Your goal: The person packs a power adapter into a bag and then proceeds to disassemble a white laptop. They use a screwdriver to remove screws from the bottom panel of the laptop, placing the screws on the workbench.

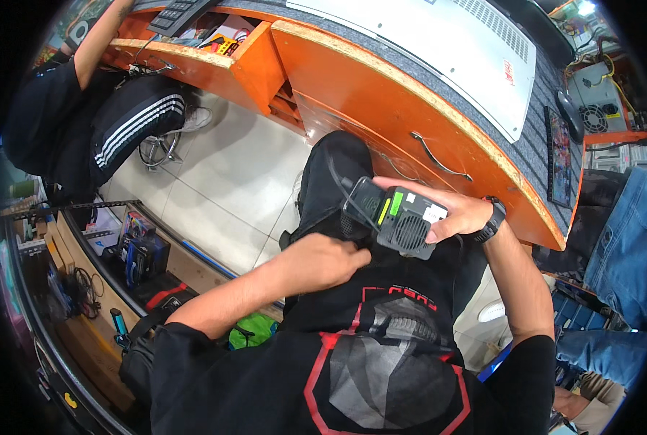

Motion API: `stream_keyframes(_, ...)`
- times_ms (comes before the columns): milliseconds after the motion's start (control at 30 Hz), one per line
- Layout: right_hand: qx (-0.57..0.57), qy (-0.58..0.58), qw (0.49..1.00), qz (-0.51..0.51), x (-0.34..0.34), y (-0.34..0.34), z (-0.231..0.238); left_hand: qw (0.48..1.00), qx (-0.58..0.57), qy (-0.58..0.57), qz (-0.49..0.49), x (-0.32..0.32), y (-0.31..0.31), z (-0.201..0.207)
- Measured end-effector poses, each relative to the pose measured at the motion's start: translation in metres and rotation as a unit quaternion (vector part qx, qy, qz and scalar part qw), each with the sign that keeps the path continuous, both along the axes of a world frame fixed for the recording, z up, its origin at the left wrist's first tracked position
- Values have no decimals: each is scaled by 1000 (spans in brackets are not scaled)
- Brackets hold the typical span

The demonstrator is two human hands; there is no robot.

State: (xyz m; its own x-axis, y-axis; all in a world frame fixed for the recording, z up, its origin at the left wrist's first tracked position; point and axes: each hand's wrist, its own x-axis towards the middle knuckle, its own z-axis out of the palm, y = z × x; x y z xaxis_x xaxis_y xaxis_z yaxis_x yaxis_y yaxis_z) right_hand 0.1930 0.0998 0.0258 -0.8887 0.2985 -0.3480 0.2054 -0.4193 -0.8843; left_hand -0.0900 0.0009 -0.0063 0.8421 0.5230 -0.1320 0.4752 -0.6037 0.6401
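Observation:
My right hand (462, 215) grips a black vented electronic box (408, 233) above my lap, thumb on its near side and fingers along its far side. The box has a round slotted grille and green, yellow and white stickers. Against its left end is a dark, smooth black part (367, 197); whether the two are one piece I cannot tell. A thin black cable (336, 174) loops beside that part. Just left of the box, over my thigh, my left hand (325, 262) is closed with curled fingers. Anything inside it is hidden.
An orange desk (381, 94) with a metal handle curves ahead, bearing a silver laptop (439, 54). An open drawer (247, 61) juts out at the far left, near a seated person (113, 134). Shelves of boxes (146, 257) stand at left. Someone in jeans (620, 254) is at right.

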Motion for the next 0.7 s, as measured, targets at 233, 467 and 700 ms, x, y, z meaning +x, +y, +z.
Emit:
stream_keyframes(233, -64, -53, 993, 79, 10, -13, -5, 981, 174, 39, 72, -46, 20, 20)
stream_keyframes(467, -148, -7, 988, 45, 13, -19, -24, 935, 354, -29, 14, -53, 45, 20)
stream_keyframes(700, -149, 56, 983, -92, 0, -21, -33, 910, 403, -100, -13, -55, 61, 29)
